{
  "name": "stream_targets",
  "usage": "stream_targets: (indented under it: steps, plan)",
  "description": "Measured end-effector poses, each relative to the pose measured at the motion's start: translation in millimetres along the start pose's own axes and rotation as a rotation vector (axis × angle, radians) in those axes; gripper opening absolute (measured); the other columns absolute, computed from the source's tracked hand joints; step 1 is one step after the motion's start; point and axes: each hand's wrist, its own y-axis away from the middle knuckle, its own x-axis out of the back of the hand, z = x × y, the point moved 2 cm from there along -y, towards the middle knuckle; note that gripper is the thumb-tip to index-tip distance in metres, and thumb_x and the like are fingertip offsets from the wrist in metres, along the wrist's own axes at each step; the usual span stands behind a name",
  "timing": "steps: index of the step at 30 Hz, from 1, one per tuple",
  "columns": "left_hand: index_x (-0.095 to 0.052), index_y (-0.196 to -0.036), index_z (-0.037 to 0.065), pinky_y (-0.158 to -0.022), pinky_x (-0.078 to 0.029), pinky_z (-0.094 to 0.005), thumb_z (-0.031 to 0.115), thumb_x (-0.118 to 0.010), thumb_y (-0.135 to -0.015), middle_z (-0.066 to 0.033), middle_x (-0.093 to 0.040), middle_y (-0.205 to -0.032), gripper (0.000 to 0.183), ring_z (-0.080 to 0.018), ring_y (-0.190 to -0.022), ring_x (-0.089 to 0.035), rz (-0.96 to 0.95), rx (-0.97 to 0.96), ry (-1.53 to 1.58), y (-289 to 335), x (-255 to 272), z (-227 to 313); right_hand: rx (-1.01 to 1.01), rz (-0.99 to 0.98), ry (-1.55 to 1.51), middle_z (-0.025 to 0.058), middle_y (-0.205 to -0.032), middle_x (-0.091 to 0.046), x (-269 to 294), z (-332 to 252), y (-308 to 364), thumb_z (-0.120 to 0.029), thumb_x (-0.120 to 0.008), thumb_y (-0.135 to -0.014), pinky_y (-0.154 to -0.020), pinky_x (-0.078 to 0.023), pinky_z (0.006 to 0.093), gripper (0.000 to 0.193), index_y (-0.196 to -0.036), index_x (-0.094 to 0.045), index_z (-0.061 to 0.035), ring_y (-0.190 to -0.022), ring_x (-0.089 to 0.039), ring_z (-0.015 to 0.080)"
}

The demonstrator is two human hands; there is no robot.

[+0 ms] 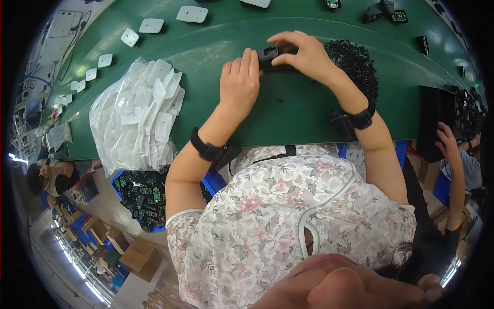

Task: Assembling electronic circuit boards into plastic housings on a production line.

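Observation:
Above the green table, a small black plastic housing (267, 53) with a recess facing up is held between both hands. My left hand (240, 81) steadies its left end, the fingers pressed together. From the right, my right hand (304, 54) closes on the other end, thumb and index finger bent round it; whether a second piece sits in that grip cannot be made out. Close to my right wrist lies a heap of small black parts (355, 64). A tiny dark piece (279, 100) rests on the table just below the hands.
A clear bag of white flat plates (149, 110) stands at the left table edge. Below it is a blue bin of green circuit boards (141, 198). White plates (152, 26) line the far side. A co-worker's hand (446, 138) is by a black box (429, 118) at right.

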Motion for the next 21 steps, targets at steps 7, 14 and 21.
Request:
stream_targets:
  steps: [7, 14, 21]
  plan:
    - [-0.058, -0.115, -0.004, -0.076, -0.049, -0.0303, 0.010, -0.058, -0.090, -0.0110, -0.067, -0.095, 0.029, -0.0197, -0.088, -0.063, -0.137, 0.691, 1.140, -1, 1, -12, -0.051, 0.000, -0.512, 0.0028, -0.109, -0.063, -3, -7, 2, -0.025, -0.064, -0.089, -0.089, -0.045, 0.0272, 0.036, -0.120, -0.060, -0.0060, -0.100, -0.058, 0.0128]
    - [-0.050, -0.125, -0.003, -0.069, -0.050, -0.0255, 0.014, -0.055, -0.093, -0.0109, -0.067, -0.089, 0.036, -0.0143, -0.080, -0.064, -0.149, 0.761, 1.685, -7, 5, 9, 0.018, 0.082, -0.720, 0.0050, -0.106, -0.063, -5, -20, 8, -0.021, -0.060, -0.092, -0.088, -0.044, 0.0257, 0.032, -0.121, -0.059, -0.0058, -0.098, -0.056, 0.0115]
    - [-0.043, -0.130, 0.000, -0.058, -0.052, -0.0263, 0.010, -0.057, -0.092, -0.0140, -0.064, -0.099, 0.042, -0.0157, -0.078, -0.063, 0.031, 0.664, 1.429, -8, 10, 16, 0.001, 0.173, -0.816, 0.0043, -0.103, -0.062, -14, -31, 17, -0.019, -0.061, -0.092, -0.085, -0.044, 0.0259, 0.032, -0.120, -0.058, -0.0050, -0.094, -0.056, 0.0109]
